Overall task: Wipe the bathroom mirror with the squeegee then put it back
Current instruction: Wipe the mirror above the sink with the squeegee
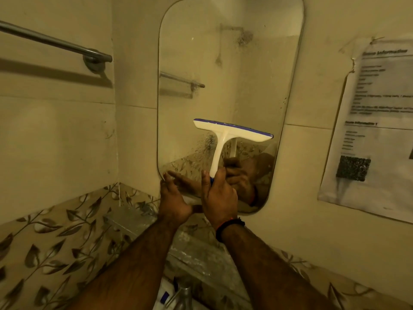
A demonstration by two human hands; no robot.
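Observation:
A tall mirror (228,70) with rounded corners hangs on the tiled wall, smeared and spotted near its lower left. My right hand (220,195) grips the bottom of the handle of a white squeegee (225,137) with a blue blade. The blade lies tilted against the glass in the lower half of the mirror, its right end lower. My left hand (173,198) rests with fingers spread on the mirror's lower left edge and holds nothing. The glass reflects both hands.
A metal towel bar (55,44) runs along the left wall. A printed paper notice (375,121) is taped to the wall on the right. Below the mirror are a grey ledge (134,220), a metal tap (183,294) and a white bottle (164,295).

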